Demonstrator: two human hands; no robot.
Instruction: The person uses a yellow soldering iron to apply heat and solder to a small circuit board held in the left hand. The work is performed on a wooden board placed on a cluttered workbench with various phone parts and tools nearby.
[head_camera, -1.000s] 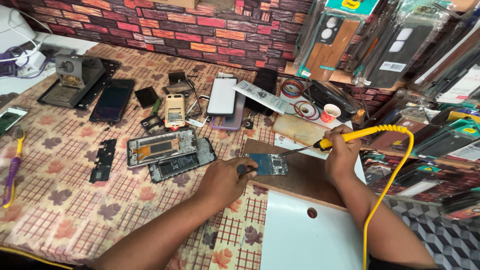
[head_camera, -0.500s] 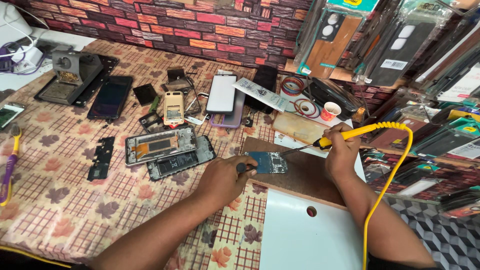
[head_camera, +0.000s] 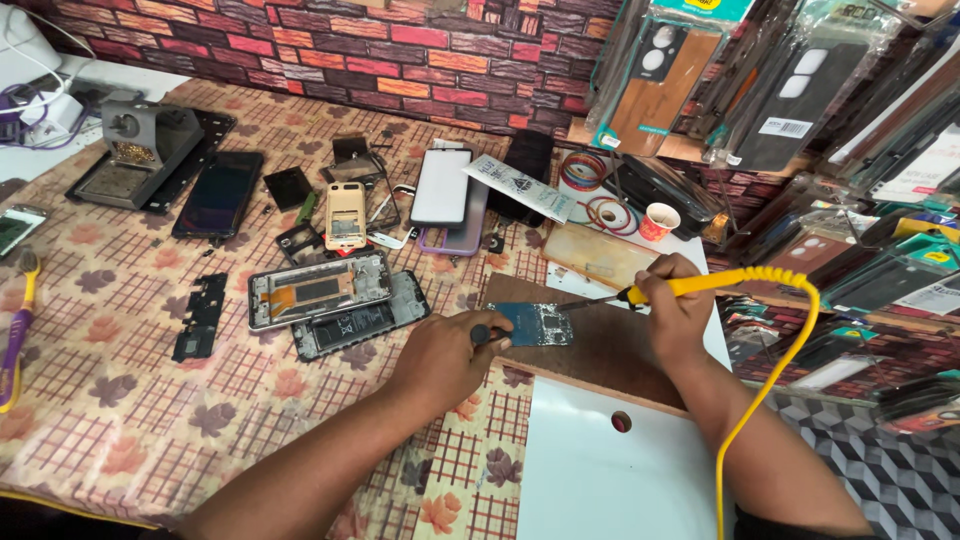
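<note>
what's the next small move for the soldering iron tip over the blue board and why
Probably ease the soldering iron tip down onto the blue circuit board. The right hand aims the tip at the board's right edge, the left hand pins the board's left edge on the brown wooden board. Whether the tip already touches is unclear.

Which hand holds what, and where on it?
Right hand grips the yellow soldering iron by its handle. Left hand pinches a dark tool, steadying the board.

Light: bright, even daylight, strongest toward 10 o'clock.
Shadows: soft and short under both forearms.
Glare: pale sheen on the white board (head_camera: 600, 470) at 5 o'clock.
Focus: sharp centre; mild wide-angle bending at the edges.
</note>
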